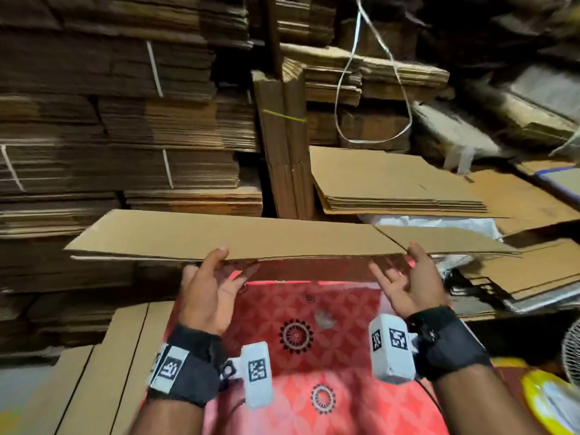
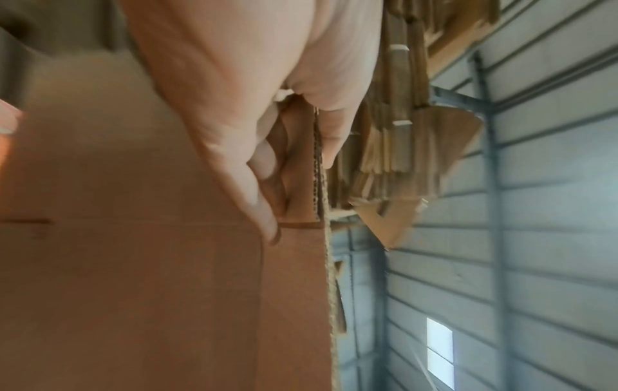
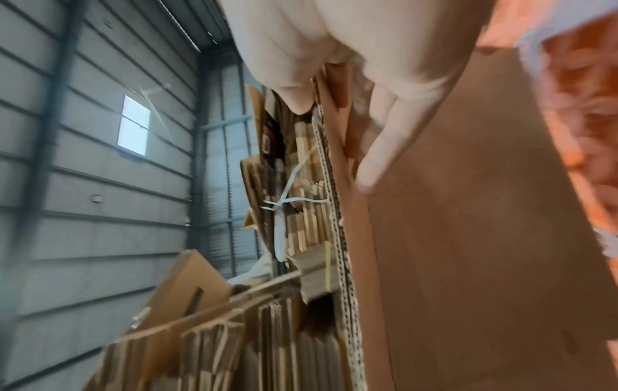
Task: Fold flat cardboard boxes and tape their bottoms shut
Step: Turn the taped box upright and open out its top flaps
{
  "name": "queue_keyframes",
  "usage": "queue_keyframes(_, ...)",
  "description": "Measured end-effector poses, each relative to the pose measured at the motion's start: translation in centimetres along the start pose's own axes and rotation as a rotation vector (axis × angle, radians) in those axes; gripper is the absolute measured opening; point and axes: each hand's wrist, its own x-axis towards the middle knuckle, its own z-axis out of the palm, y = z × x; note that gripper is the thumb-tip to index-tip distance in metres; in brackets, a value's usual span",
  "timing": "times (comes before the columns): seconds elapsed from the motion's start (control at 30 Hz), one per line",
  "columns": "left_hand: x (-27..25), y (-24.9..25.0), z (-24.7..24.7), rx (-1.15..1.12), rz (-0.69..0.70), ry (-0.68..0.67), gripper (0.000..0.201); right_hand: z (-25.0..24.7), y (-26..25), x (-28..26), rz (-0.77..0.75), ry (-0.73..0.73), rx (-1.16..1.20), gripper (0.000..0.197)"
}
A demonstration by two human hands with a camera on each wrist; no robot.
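A flat brown cardboard box (image 1: 235,237) hangs level in the air above a red patterned mat (image 1: 314,312). My left hand (image 1: 219,268) pinches its near edge left of the middle, thumb on top and fingers underneath. My right hand (image 1: 398,265) pinches the same edge at a flap slit, also thumb on top with fingers below. In the left wrist view the left hand (image 2: 267,148) clamps the corrugated edge of the cardboard box (image 2: 133,264). The right wrist view shows the right hand (image 3: 368,105) doing likewise on the cardboard box (image 3: 468,238).
Tall strapped stacks of flat cardboard (image 1: 125,120) fill the left and back. A lower pile of sheets (image 1: 392,180) lies at the right, with a white strap loop (image 1: 345,89) above it. More flat sheets (image 1: 103,372) lie at the lower left. A fan (image 1: 572,350) and a yellow object (image 1: 549,400) sit at the right edge.
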Motion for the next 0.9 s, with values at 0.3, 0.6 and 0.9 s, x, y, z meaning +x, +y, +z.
queue_keyframes(0.3, 0.7, -7.9, 17.8, 0.059, 0.060, -0.252, 0.043, -0.8, -15.7, 6.9, -0.236, -0.043, 0.009, 0.055)
queue_keyframes(0.6, 3.2, -19.9, 37.7, 0.008, 0.128, -0.359, 0.063, -3.5, -35.2, 18.8, -0.396, -0.116, -0.055, 0.048)
queue_keyframes(0.9, 9.5, -29.9, 47.0, 0.171, 0.001, -0.396, 0.007, -5.4, -43.0, 30.9, -0.376, -0.054, -0.038, 0.034)
